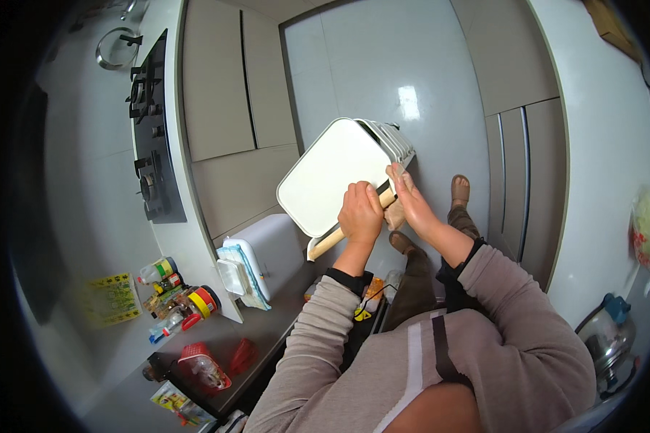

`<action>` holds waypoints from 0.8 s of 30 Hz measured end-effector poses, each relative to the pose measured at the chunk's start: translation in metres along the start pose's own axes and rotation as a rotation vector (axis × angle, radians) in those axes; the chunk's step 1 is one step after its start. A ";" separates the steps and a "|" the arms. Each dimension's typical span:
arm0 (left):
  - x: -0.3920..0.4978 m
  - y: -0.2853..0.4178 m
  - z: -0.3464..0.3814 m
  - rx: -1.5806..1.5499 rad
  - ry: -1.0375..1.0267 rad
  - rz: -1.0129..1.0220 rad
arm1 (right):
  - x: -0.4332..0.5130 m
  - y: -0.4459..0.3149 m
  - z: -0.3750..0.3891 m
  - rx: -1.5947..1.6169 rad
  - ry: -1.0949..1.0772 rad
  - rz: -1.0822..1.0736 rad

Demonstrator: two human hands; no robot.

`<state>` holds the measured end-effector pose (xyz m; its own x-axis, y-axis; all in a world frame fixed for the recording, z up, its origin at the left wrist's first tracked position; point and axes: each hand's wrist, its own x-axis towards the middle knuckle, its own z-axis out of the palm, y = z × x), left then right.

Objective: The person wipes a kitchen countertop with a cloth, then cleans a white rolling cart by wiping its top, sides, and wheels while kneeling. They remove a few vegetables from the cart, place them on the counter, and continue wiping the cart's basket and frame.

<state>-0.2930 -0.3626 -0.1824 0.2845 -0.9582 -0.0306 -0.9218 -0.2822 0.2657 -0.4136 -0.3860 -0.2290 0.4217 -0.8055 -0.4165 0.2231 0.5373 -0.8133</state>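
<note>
A white slatted cart or rack with a flat top tray stands on the floor before me, turned at an angle. Along its near side runs a light wooden handle bar. My left hand is closed around this bar, its knuckles over the tray's edge. My right hand is at the bar's right end by the tray's corner, fingers stretched out, with a light brown cloth beneath it. Whether the fingers grip the cloth is hard to tell. White slats show at the cart's far right side.
Left, a counter carries a gas hob, a pan, jars and a red basket. A white bin with a cloth sits beside the cabinets. A kettle stands right. My feet are close behind the cart.
</note>
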 end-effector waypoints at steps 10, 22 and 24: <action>0.001 -0.003 -0.002 -0.008 -0.070 -0.022 | 0.098 0.108 -0.029 -0.080 0.272 0.299; 0.004 -0.002 -0.006 -0.040 -0.148 -0.084 | 0.045 0.042 0.006 0.319 0.212 0.342; 0.005 -0.004 -0.004 -0.038 -0.132 -0.071 | 0.067 0.063 0.005 0.354 0.355 0.420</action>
<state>-0.2869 -0.3660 -0.1793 0.3094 -0.9343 -0.1769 -0.8892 -0.3502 0.2945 -0.3663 -0.4049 -0.3065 0.2335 -0.5103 -0.8277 0.4044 0.8251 -0.3946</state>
